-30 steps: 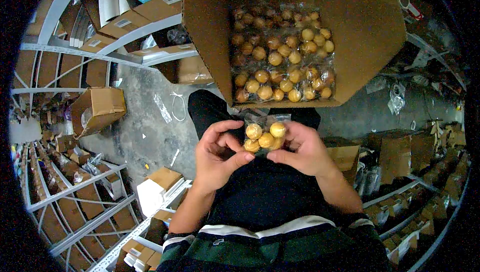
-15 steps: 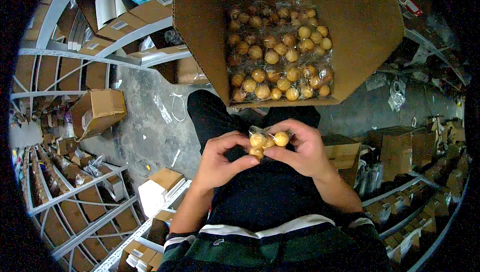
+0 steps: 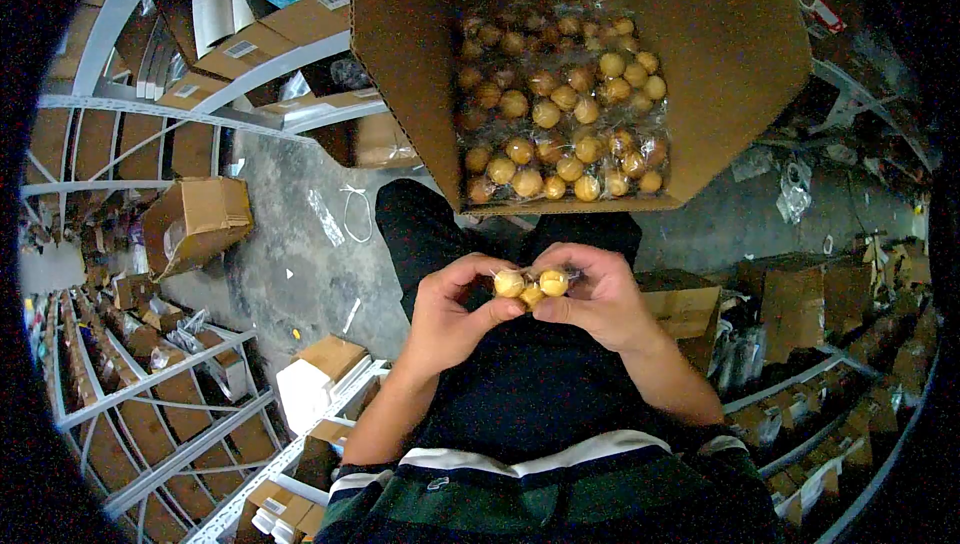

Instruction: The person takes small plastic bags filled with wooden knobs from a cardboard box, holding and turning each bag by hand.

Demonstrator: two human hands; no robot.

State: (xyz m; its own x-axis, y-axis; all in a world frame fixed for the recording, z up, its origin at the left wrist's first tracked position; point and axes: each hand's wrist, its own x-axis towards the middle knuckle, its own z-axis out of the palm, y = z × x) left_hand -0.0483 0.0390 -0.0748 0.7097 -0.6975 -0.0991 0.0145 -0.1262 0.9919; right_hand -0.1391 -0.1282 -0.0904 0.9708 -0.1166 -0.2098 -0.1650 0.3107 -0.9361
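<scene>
Bag point(image 3: 509, 284) sides partly behind fingers point(image 3: 496, 312)

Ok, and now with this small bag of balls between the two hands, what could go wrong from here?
The left hand and right hand seem to hold the small clear bag mostly at its sides, so it might slip and drop.

If the thin film is pulled apart there, it could tear and let the round balls roll away, perhaps onto the concrete floor.

The open box sits close to the knees, so a leg movement might knock it.
</scene>
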